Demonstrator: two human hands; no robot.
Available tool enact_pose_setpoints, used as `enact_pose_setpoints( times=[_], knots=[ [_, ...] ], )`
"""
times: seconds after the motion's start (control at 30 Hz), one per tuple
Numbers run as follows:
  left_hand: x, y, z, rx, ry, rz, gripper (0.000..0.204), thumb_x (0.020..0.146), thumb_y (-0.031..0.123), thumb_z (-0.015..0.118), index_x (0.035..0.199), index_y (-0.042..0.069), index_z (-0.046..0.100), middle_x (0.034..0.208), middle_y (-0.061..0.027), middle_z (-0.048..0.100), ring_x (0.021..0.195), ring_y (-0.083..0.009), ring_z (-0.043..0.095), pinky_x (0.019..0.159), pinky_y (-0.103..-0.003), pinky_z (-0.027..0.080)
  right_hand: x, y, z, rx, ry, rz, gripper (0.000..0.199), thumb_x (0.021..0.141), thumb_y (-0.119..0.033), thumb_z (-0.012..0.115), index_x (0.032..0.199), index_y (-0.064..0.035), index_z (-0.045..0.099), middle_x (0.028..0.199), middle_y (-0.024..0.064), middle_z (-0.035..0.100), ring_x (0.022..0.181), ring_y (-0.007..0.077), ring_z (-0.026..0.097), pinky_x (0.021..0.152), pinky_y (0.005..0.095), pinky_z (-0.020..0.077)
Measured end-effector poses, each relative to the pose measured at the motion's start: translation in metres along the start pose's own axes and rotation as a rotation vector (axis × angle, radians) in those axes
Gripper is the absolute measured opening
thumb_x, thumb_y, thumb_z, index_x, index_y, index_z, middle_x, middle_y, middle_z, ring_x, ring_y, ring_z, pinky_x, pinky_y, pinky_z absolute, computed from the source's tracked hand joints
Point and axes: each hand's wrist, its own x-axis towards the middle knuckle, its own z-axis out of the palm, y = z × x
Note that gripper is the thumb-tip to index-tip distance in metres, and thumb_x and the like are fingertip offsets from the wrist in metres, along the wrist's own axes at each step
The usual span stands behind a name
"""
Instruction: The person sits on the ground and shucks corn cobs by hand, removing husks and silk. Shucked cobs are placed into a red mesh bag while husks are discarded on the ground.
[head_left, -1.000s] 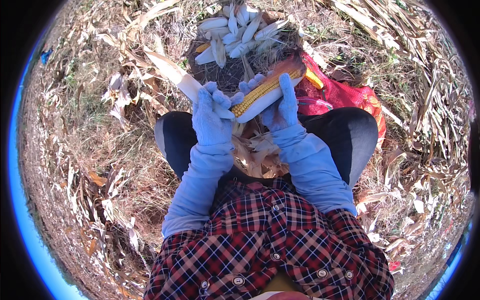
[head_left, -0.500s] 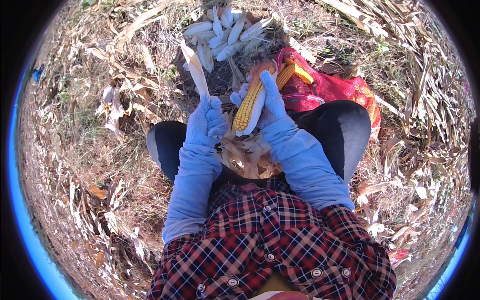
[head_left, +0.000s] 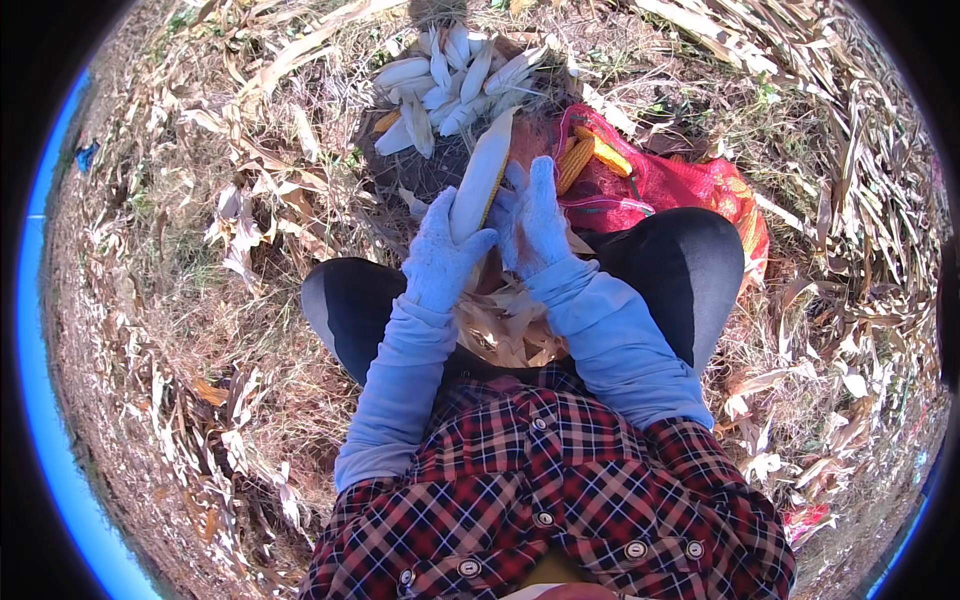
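A corn cob [head_left: 481, 178] stands tilted in front of me, its pale husk side facing up and a thin line of yellow kernels along its right edge. My left hand [head_left: 440, 258], in a light blue glove, is closed around its lower end. Close by on the right, my right hand [head_left: 541, 225], gloved alike, has its thumb and fingers apart near the cob. Whether its hidden fingertips touch the cob I cannot make out. Between my legs lie loose dry husks [head_left: 510, 322].
Ahead is a pile of corn ears in pale husks [head_left: 455, 80]. At the front right, a red mesh sack [head_left: 690, 190] has bare yellow cobs [head_left: 592, 158] at its mouth. Dry stalks [head_left: 850, 150] and leaf litter cover the ground around my bent legs [head_left: 685, 265].
The cob has passed from my right hand to my left and turned its husk side up. The husk strip has left my left hand. My right hand has opened.
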Motion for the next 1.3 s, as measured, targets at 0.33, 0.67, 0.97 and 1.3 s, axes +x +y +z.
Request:
enact_pose_setpoints(
  times=[0.33,0.67,0.97,1.3],
  knots=[
    [-0.007,-0.013,0.012,-0.246,0.122,-0.050,0.053,0.092,0.025,0.081,0.136,0.002,0.061,0.117,-0.0149,0.072,0.103,-0.0211,0.069,0.093,-0.036,0.055,-0.009,0.022,0.003,0.068,0.121,0.075,0.053,0.105,-0.040,0.064,0.143,-0.0050,0.054,0.124,0.0139,0.067,0.112,0.0264,0.066,0.102,0.0464,0.0518],
    [0.003,-0.008,0.011,-1.577,0.166,-0.364,0.028,0.114,0.025,0.045,0.108,0.001,0.060,0.062,0.0020,0.039,0.057,-0.0132,0.048,0.064,-0.030,0.054,-0.004,0.024,-0.022,0.276,0.206,0.139,0.057,0.098,-0.055,0.069,0.118,-0.0034,0.054,0.097,0.0143,0.063,0.087,0.0312,0.069,0.088,0.0518,0.0621],
    [-0.007,-0.024,-0.002,-1.171,-0.152,-0.499,0.024,0.111,0.021,0.049,0.100,0.004,0.062,0.062,0.0045,0.045,0.043,-0.0056,0.038,0.039,-0.023,0.031,-0.005,0.008,-0.014,0.123,0.173,0.155,0.059,0.097,-0.060,0.067,0.123,-0.0089,0.056,0.091,0.0115,0.063,0.076,0.0266,0.067,0.073,0.0503,0.0631],
    [-0.016,-0.023,-0.027,0.560,-0.453,0.087,0.046,0.099,0.035,0.071,0.138,0.012,0.063,0.130,-0.0110,0.068,0.120,-0.0211,0.065,0.095,-0.035,0.051,-0.010,-0.024,-0.013,-0.029,0.160,-0.092,0.036,0.100,-0.033,0.072,0.121,-0.0081,0.056,0.095,0.0100,0.065,0.083,0.0251,0.070,0.084,0.0504,0.0644]
  ],
)
